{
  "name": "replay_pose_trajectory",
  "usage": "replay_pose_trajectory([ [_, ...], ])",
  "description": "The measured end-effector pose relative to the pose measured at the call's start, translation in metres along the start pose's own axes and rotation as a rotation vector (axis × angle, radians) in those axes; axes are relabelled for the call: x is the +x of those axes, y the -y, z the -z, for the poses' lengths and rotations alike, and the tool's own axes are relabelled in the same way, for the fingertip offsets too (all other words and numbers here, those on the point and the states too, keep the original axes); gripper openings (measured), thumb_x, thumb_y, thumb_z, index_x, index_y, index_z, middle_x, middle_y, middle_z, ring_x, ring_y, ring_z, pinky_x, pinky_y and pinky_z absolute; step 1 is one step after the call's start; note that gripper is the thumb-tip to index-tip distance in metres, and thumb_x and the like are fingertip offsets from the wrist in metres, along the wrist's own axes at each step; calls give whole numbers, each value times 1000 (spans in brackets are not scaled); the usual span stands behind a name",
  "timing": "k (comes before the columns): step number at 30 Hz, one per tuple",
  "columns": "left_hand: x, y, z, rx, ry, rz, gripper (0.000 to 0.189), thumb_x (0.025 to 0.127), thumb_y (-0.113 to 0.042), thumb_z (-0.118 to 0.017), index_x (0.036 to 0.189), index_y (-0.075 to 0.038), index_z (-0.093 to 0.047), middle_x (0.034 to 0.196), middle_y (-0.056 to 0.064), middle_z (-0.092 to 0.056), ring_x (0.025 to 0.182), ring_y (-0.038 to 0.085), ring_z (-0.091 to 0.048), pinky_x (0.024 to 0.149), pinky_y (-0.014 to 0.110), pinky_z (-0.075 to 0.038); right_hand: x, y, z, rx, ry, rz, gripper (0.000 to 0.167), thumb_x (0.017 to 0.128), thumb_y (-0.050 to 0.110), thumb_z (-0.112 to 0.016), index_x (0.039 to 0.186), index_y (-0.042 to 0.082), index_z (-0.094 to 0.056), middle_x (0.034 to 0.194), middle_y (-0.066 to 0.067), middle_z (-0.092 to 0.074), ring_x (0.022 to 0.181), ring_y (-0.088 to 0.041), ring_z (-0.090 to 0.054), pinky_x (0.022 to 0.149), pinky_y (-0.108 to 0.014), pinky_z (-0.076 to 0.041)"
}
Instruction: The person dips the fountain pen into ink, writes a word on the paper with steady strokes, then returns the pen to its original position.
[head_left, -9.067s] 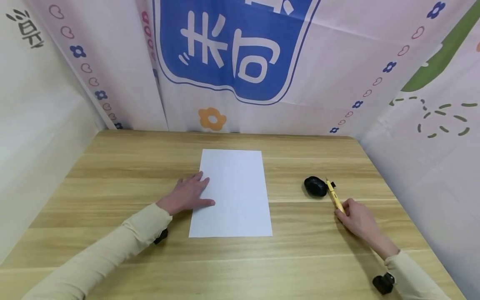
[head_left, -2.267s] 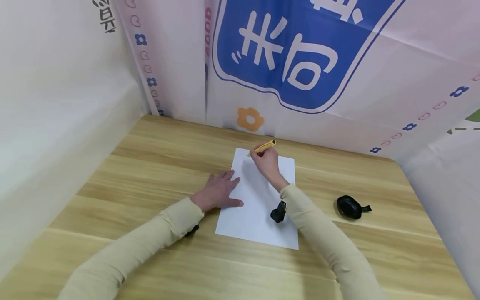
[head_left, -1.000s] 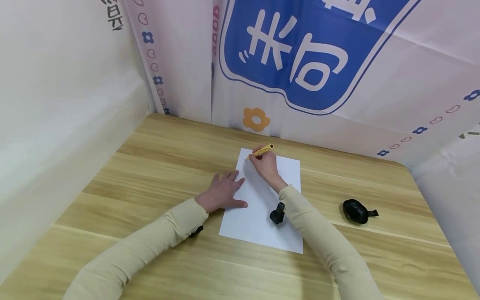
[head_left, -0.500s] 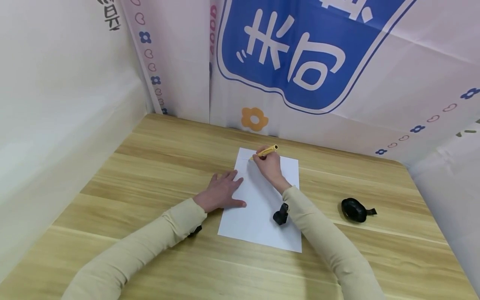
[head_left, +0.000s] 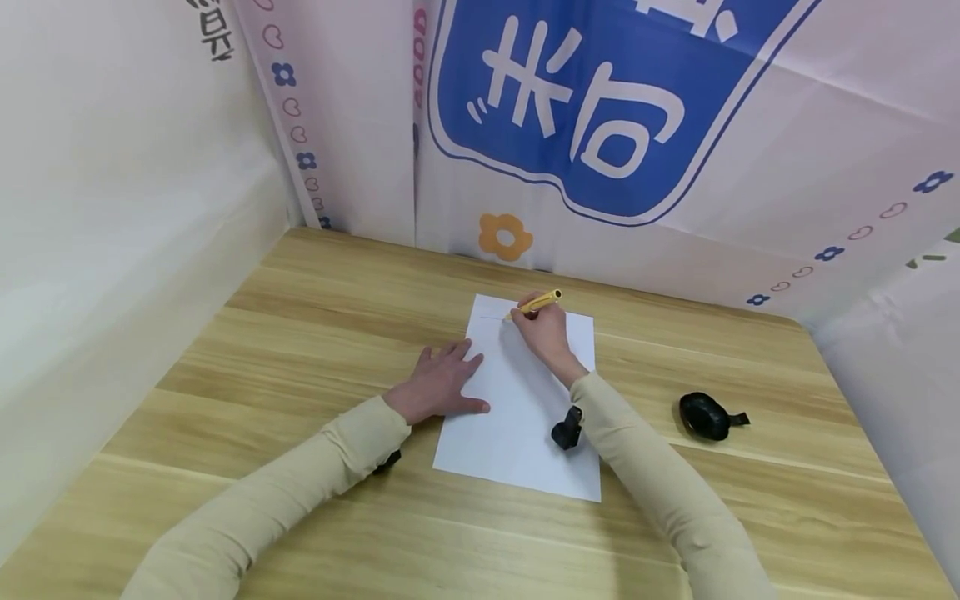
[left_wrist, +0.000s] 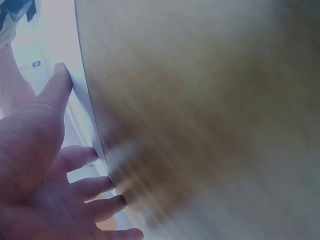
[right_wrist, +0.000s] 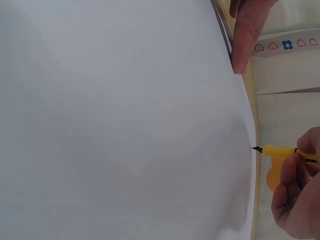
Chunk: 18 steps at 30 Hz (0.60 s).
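Just beyond the left hand, spread over the edge of the paper, the right hand pinches a pen nib-down; drawing a line seems underway, its next stretch likely calling for steadiness.

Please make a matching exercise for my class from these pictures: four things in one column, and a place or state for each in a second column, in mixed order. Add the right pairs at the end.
Column one
1. Yellow pen
2. Left hand
3. Black object
4. Orange flower

Column two
A. On the backdrop behind the table
B. Fingers spread, at the left edge of the paper
C. Held in the right hand
D. Lying on the table, to the right of the paper

Right pairs
1-C, 2-B, 3-D, 4-A
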<state>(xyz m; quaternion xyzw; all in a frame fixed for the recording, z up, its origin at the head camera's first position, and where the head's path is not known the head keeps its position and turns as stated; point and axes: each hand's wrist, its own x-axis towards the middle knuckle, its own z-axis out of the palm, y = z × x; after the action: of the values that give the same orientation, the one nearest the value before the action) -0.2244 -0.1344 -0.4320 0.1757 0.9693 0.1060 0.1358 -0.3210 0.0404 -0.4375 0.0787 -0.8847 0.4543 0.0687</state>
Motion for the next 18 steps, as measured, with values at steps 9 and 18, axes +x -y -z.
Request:
replay_pose_trajectory([
  [9, 0, 0, 2, -8, -2, -9, 83, 83, -57, -62, 146, -11, -36, 157, 17, -21, 144, 37, -21, 111, 64, -19, -1, -6, 8, 5, -19, -37, 14, 87, 12, -63, 95, 1, -62, 87, -12, -63, 73, -15, -53, 62, -20, -42],
  [18, 1, 0, 0, 6, 14, 0, 84, 84, -58, -61, 148, -12, -33, 158, 16, -19, 145, 37, -19, 111, 64, -18, -3, -11, 17, -1, -54, -42, 13, 85, 11, -64, 93, 1, -64, 82, -10, -62, 71, -13, -51, 63, -20, -41],
])
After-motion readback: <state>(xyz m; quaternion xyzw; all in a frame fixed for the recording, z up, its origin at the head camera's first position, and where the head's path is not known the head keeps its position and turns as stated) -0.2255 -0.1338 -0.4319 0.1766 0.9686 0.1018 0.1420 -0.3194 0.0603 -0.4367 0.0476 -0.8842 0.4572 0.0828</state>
